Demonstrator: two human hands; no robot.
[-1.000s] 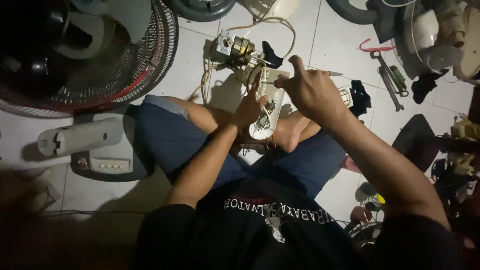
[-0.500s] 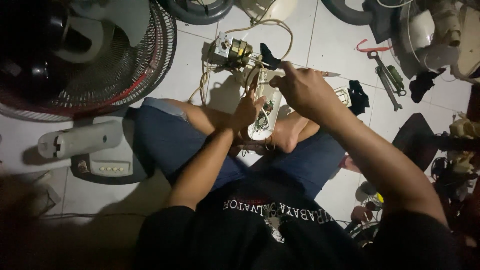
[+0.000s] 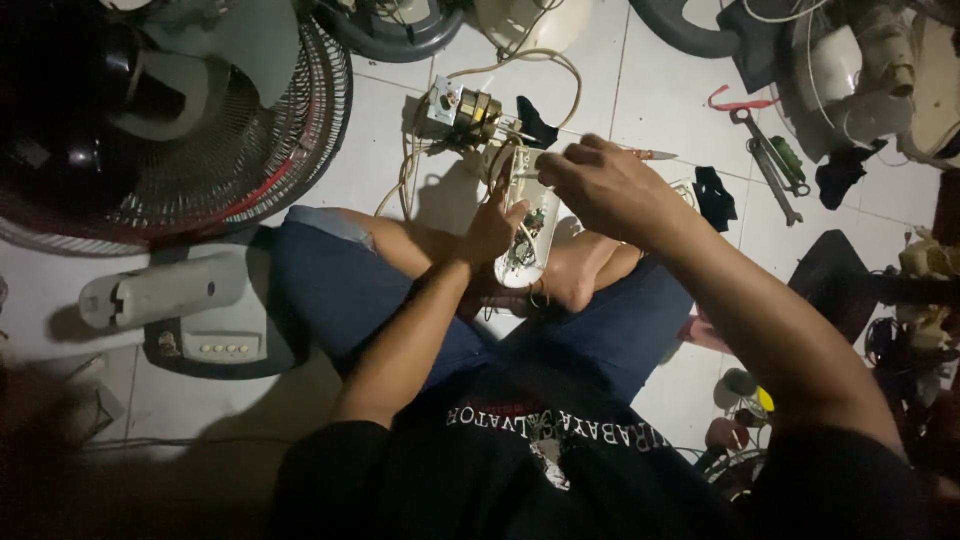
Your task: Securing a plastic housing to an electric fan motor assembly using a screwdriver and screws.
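Note:
I sit cross-legged on a white tiled floor. My left hand [image 3: 492, 225] steadies a white switch housing [image 3: 529, 232] with exposed wiring, resting on my legs. Above the housing's top end, my right hand [image 3: 598, 186] is closed on a thin screwdriver [image 3: 648, 154] whose red-tipped end pokes out to the right. Cream wires [image 3: 408, 170] run from the housing up to a small fan motor [image 3: 462, 112] lying on the tiles just beyond my hands.
A large fan guard with a dark blade [image 3: 170, 120] lies at the upper left. A white fan base with buttons [image 3: 205, 320] sits left of my knee. A wrench [image 3: 766, 166] and black cloth scraps [image 3: 714, 196] lie to the right, more fan parts [image 3: 860, 70] beyond.
My right hand has shifted slightly left and lower over the top of the housing. The left hand stays on the housing.

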